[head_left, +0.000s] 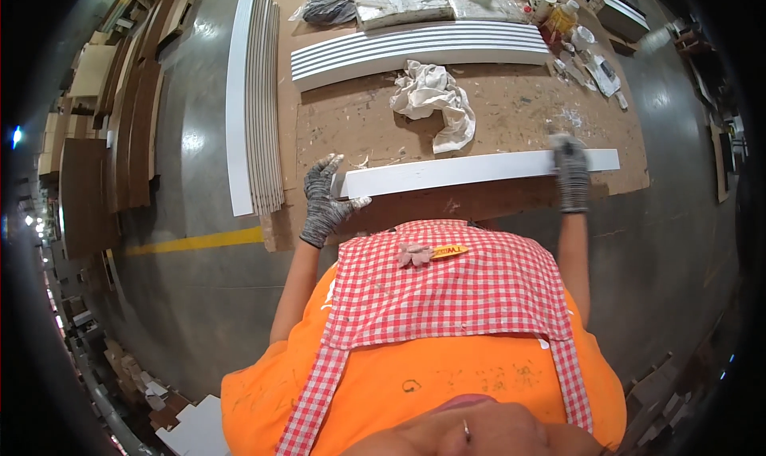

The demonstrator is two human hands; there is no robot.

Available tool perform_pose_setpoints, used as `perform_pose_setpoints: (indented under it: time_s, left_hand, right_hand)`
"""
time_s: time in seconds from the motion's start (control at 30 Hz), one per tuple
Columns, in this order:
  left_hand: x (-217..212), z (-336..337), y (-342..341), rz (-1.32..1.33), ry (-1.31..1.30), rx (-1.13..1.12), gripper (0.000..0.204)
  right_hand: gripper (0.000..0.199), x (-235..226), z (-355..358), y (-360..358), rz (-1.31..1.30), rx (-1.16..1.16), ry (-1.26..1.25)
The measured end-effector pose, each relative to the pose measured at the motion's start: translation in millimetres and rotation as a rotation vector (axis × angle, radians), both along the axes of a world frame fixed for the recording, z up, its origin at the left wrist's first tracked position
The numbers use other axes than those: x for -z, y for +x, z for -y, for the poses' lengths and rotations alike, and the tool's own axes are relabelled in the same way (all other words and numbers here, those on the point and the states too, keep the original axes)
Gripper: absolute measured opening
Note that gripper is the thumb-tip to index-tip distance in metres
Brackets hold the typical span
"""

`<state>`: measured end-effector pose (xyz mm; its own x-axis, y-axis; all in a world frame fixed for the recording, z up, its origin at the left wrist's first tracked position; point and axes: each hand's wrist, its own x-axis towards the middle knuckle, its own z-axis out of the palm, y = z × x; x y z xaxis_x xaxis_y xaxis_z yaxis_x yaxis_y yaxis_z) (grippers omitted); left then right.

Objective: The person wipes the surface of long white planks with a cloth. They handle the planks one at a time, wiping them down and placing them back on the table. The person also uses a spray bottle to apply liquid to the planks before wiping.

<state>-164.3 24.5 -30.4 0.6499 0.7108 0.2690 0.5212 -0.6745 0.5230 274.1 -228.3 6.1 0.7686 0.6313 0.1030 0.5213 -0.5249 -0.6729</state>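
A long white board (pixel 479 170) lies across the near part of the brown worktable (pixel 351 129). My left hand (pixel 323 205), in a grey knit glove with pale fingertips, grips its left end. The thumb is at the near edge and the fingers at the far side. My right hand (pixel 570 177), gloved alike, is over the board near its right end. Motion smears its fingers, so whether it holds anything is hidden. Beyond the board lies a crumpled white cloth (pixel 435 101).
Behind the cloth stands a row of white boards (pixel 419 53); another stack (pixel 254 105) runs along the left edge. Bottles (pixel 562 17), cups and small tools crowd the back right. Plastic-wrapped bundles (pixel 403 7) sit at the back. Brown panels (pixel 132 137) lean left of the floor's yellow line (pixel 195 241).
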Motion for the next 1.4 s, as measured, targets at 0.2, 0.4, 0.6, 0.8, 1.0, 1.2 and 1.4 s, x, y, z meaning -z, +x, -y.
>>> perform_pose_setpoints:
  time_s: [0.2, 0.4, 0.6, 0.8, 1.0, 1.2, 1.4]
  left_hand:
    - [2.8, -9.2, 2.5, 0.030, -0.096, 0.079, 0.074]
    - [4.2, -9.1, 1.1, 0.001, -0.080, 0.045, 0.070]
    - [3.7, -5.7, 0.1, 0.080, -0.131, 0.055, 0.067]
    - [-0.9, -2.2, 0.1, 0.077, -0.192, 0.050, 0.067]
    - [-7.8, -11.8, 11.5, 0.130, 0.089, 0.240, 0.063]
    - [9.6, -5.3, -10.0, 0.074, -0.024, 0.141, 0.080]
    - [29.0, -16.0, -8.1, 0.154, -0.105, 0.160, 0.077]
  right_hand:
    - [0.014, -14.1, -98.6, -158.7, -0.160, -0.534, -0.014]
    - [0.012, -5.9, -104.4, -183.4, -0.121, -0.684, -0.022]
    - [0.011, -9.1, -116.5, -167.6, -0.221, -0.666, 0.018]
    - [0.012, 0.3, -125.9, -168.4, -0.132, -0.652, 0.029]
    - [0.007, -0.9, -135.3, -184.0, -0.022, -0.726, 0.143]
    - [0.015, 1.7, -167.2, -225.7, -0.055, -0.966, -0.019]
    - [0.018, -4.7, -190.8, -226.3, -0.012, -0.825, -0.071]
